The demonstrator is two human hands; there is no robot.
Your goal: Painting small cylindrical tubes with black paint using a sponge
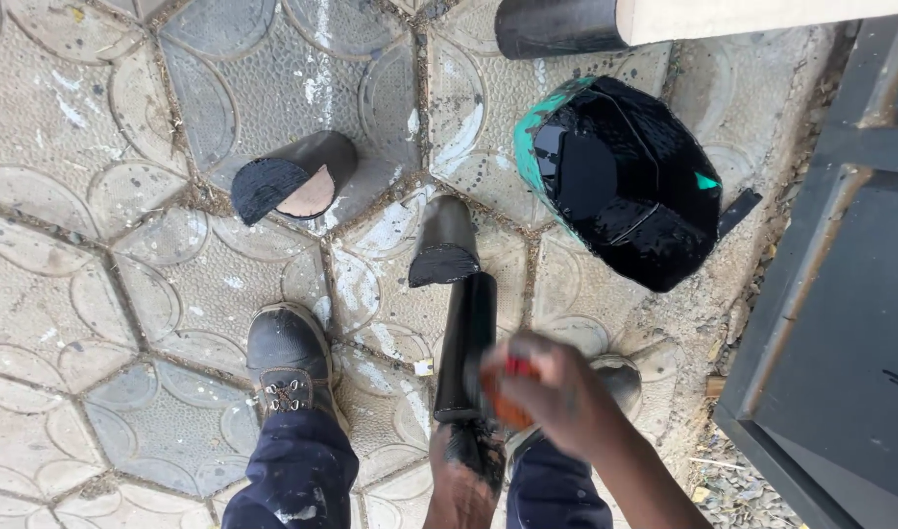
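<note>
My left hand (465, 468), smeared with black paint, grips the lower end of a black-painted cylindrical wooden piece (465, 343), held upright above the patterned paving. My right hand (547, 392) has its fingers wrapped tight around a red-handled brush (512, 387) against it.

Three black wooden pieces (294, 176), one paint container (620, 181)

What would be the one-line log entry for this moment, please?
left hand: holds black cylinder from below | right hand: grips red-orange brush handle against it | paint container: on paving, beyond
</note>
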